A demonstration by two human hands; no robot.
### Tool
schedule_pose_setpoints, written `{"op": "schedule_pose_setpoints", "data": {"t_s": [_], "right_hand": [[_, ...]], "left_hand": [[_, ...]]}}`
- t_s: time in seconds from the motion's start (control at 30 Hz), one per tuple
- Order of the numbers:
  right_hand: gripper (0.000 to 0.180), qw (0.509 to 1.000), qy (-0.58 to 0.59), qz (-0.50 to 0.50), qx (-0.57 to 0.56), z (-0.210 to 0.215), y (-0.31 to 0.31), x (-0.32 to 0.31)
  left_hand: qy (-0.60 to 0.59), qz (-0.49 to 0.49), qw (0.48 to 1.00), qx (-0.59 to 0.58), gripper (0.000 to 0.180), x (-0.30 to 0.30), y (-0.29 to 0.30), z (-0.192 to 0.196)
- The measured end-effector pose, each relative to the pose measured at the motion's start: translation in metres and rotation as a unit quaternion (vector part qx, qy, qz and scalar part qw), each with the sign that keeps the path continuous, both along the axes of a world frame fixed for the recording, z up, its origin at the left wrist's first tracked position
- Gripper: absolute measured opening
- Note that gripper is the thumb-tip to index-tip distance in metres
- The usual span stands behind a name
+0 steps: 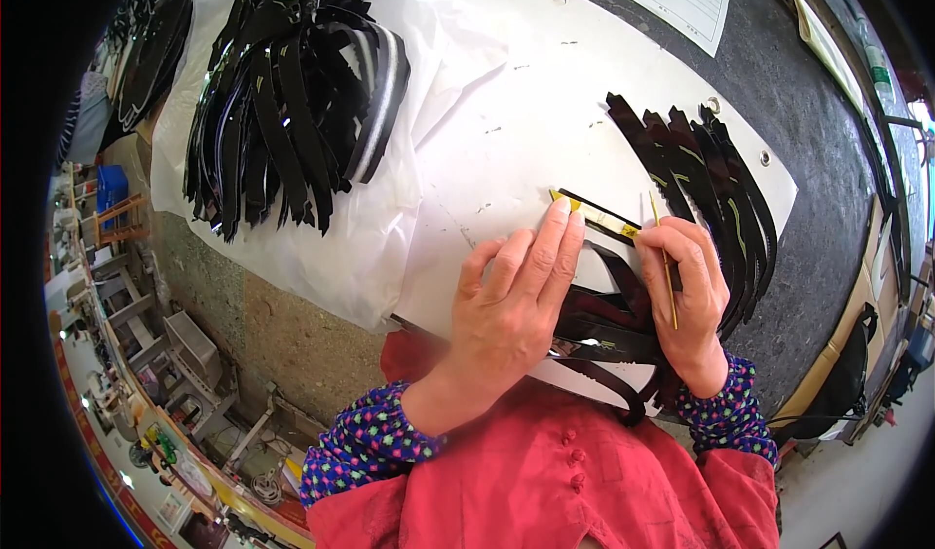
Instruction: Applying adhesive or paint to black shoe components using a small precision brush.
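Observation:
My left hand (526, 281) lies with its fingers stretched out flat, the tips pressing on a narrow yellow-and-white strip (606, 220) that looks like a template. Under the strip, the edge of a dark piece shows. In my right hand (690, 301), a thin yellow stick (668, 266), much like a pen refill, is pinched between thumb and fingers beside the strip's right end. Glossy black strips (609, 310) lie below both hands, partly hidden by them. To the right of my right hand, several black strips with small yellow marks (735, 198) are fanned out.
A big bundle of black strips (292, 111) rests on white plastic sheeting (331, 266) at the left. Everything lies on a white board (526, 101) over a dark grey tabletop (818, 130). A printed sheet (682, 3) sits at the far edge; a grey crate (193, 349) stands on the floor.

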State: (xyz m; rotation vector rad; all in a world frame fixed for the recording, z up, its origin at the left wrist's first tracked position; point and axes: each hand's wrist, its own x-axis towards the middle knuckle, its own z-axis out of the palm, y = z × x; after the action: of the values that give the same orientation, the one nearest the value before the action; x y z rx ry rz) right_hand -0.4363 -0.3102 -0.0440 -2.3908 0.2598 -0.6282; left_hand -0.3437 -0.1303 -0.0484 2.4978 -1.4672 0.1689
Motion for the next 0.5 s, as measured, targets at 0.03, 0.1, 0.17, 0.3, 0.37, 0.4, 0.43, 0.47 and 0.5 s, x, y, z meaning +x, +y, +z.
{"op": "schedule_pose_setpoints", "data": {"t_s": [0.03, 0.1, 0.17, 0.3, 0.37, 0.4, 0.43, 0.47, 0.5], "right_hand": [[0.025, 1.0, -0.003, -0.001, -0.001, 0.0, -0.0001, 0.0], [0.025, 1.0, -0.002, -0.003, 0.0, -0.0006, 0.0003, 0.0], [0.025, 1.0, -0.001, -0.005, 0.0, -0.0006, 0.0005, 0.0001], [0.025, 1.0, -0.001, -0.003, -0.003, 0.0003, 0.0003, 0.0005], [0.025, 1.0, -0.002, -0.004, -0.004, 0.0004, -0.0001, 0.0002], [0.025, 1.0, -0.001, -0.002, -0.006, 0.0004, 0.0, 0.0], [0.025, 1.0, 0.0, -0.001, -0.008, 0.0004, -0.0001, -0.0002], [0.025, 1.0, 0.001, -0.002, -0.008, 0.0007, -0.0002, -0.0005], [0.025, 1.0, 0.001, -0.001, -0.008, 0.0008, -0.0003, -0.0009]], "left_hand": [[0.001, 0.001, 1.0, 0.001, 0.045, -0.0002, -0.0001, 0.0006], [0.002, 0.003, 1.0, 0.003, 0.046, 0.0001, 0.0, 0.001], [0.02, 0.005, 1.0, -0.006, 0.046, 0.0007, 0.0003, 0.0017], [0.017, 0.006, 1.0, -0.002, 0.047, 0.0017, 0.0009, 0.0028], [0.046, 0.015, 0.999, 0.002, 0.049, 0.0012, 0.0011, 0.003], [0.046, 0.014, 0.999, 0.002, 0.049, 0.0013, 0.0015, 0.0031], [0.037, 0.02, 0.999, 0.012, 0.05, 0.0017, 0.0021, 0.0033], [0.028, 0.025, 0.999, 0.022, 0.051, 0.0022, 0.0029, 0.0039], [0.028, 0.024, 0.999, 0.022, 0.051, 0.003, 0.0034, 0.0047]]}}
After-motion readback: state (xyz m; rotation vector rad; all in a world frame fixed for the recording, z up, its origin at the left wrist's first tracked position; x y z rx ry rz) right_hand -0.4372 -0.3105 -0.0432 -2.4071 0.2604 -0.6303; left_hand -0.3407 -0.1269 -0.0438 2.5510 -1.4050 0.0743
